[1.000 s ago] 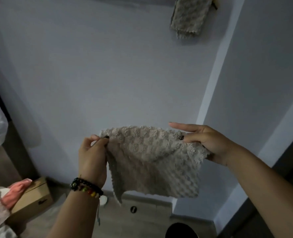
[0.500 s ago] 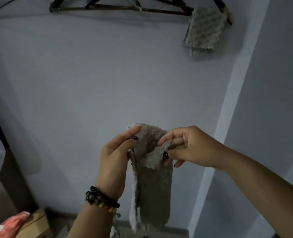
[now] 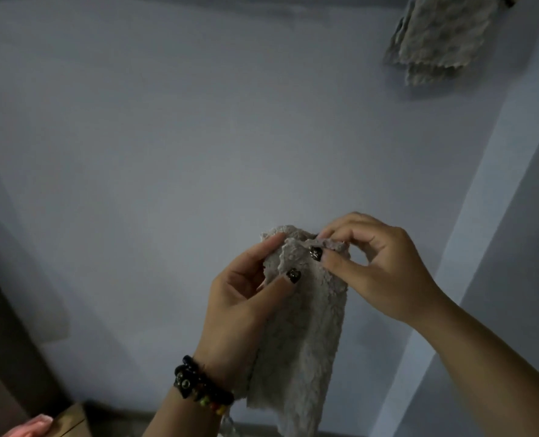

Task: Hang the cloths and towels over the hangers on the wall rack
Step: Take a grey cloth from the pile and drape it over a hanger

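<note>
Cloth point(image 3: 296, 335) hangs folded between our hands now, doubled lengthwise into a narrow strip, where a second ago we held it spread wide by its top corners. Our left hand point(image 3: 246, 298) pinches the gathered top edge between thumb and fingertips, and our right hand point(image 3: 375, 266) pinches the same edge just beside it, thumb against forefinger, the two hands nearly touching. The strip dangles straight down in front of the pale wall point(image 3: 167, 152), its lower end out of view at the bottom.

Folding it, we judge, readies it to drape over a hanger bar. A second cloth point(image 3: 441, 39) already hangs at the upper right, well apart from our hands. The hangers that showed across the top half a second ago have slipped out of view, so our head has tipped down toward the fold. We think the next move is to lift the strip to a free hanger.

At the lower left sit a cardboard box point(image 3: 69, 421) and something pink point(image 3: 31, 427).
</note>
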Demonstrator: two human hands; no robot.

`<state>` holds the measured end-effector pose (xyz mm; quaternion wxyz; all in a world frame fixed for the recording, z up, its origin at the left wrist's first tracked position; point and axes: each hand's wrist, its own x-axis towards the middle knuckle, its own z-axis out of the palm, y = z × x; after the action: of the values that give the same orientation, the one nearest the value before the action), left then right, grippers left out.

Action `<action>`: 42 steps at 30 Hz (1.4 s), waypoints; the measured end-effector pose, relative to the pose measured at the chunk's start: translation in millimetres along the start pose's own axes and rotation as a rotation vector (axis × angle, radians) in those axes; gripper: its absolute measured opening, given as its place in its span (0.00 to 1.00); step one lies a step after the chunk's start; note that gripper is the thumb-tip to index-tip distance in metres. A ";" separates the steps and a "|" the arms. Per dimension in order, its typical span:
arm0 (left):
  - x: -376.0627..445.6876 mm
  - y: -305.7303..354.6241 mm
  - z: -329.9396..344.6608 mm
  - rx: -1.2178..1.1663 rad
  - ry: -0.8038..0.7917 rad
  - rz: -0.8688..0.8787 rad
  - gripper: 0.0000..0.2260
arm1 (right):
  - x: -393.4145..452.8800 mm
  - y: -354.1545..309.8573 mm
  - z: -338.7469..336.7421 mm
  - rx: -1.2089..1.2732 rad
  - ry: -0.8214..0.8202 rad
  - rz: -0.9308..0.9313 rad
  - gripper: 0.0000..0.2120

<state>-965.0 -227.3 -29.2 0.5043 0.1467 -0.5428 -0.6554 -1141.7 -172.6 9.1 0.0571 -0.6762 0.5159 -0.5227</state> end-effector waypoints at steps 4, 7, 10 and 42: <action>32.5 -13.0 8.8 0.042 0.013 0.031 0.19 | 17.1 18.7 -2.6 0.198 -0.081 0.106 0.07; 54.9 -21.5 22.2 0.047 0.068 0.069 0.12 | 30.2 34.1 -9.8 0.235 -0.027 0.143 0.07; 77.8 -28.5 36.4 0.091 0.132 0.114 0.11 | 43.4 49.7 -19.4 0.209 0.029 0.172 0.03; 142.7 -27.0 19.2 0.240 0.164 0.234 0.15 | 110.6 60.4 -10.5 0.225 -0.029 0.253 0.05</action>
<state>-1056.7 -336.2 5.3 0.5985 0.1947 -0.5875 -0.5087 -1197.0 -279.3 48.2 0.2052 -0.6026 0.5341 -0.5563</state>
